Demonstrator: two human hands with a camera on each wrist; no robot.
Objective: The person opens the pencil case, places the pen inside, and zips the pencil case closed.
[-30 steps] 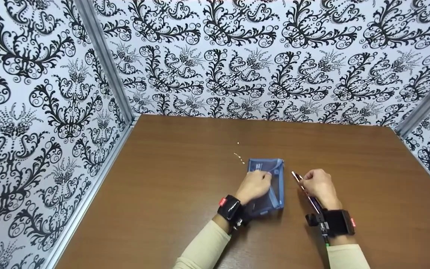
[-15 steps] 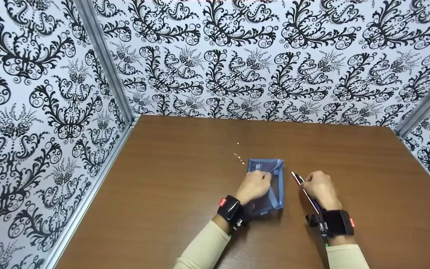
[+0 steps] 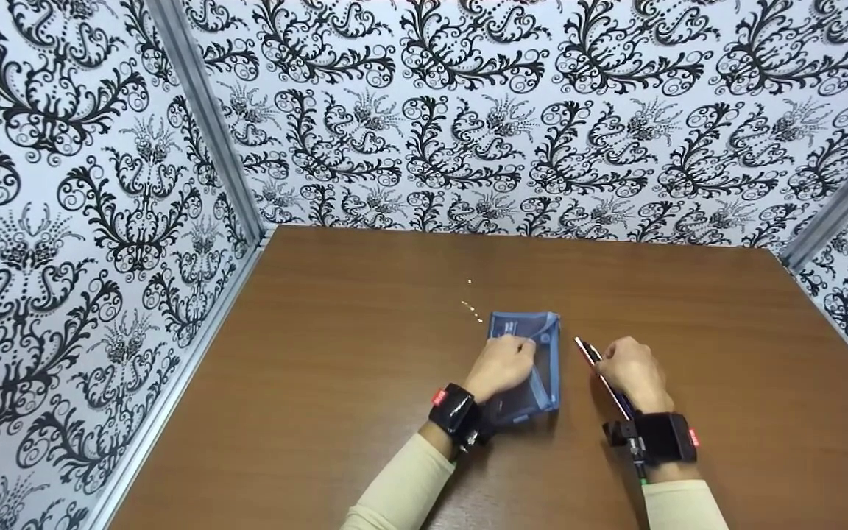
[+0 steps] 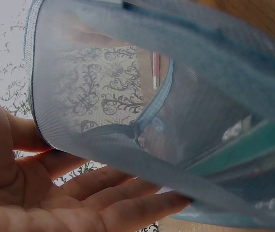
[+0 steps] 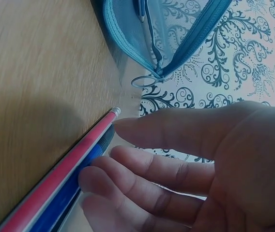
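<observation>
A blue mesh pencil case (image 3: 553, 372) stands near the middle of the table, its zipped mouth spread. My left hand (image 3: 501, 364) grips the near side of it; in the left wrist view the fingers lie behind the mesh. A flat green item (image 4: 246, 150) shows through the fabric. To the right, my right hand (image 3: 631, 372) is at a red-and-white striped pencil (image 5: 72, 154) and a blue pen (image 5: 62, 195) with a black grip, lying side by side. Thumb and curled fingertips pinch the pen near its black end. The pencil's far end sticks out past the fingers.
The brown table (image 3: 350, 294) meets patterned walls (image 3: 483, 132) at the back and left. Several small bright specks (image 3: 471, 311) lie left of the case. A ring-shaped zip pull (image 5: 145, 81) hangs from the case's corner. Black cameras are strapped to both wrists.
My right hand has shifted slightly, and the dark end of the pen shows more clearly beside the pencil. The left hand and the pencil case stay put.
</observation>
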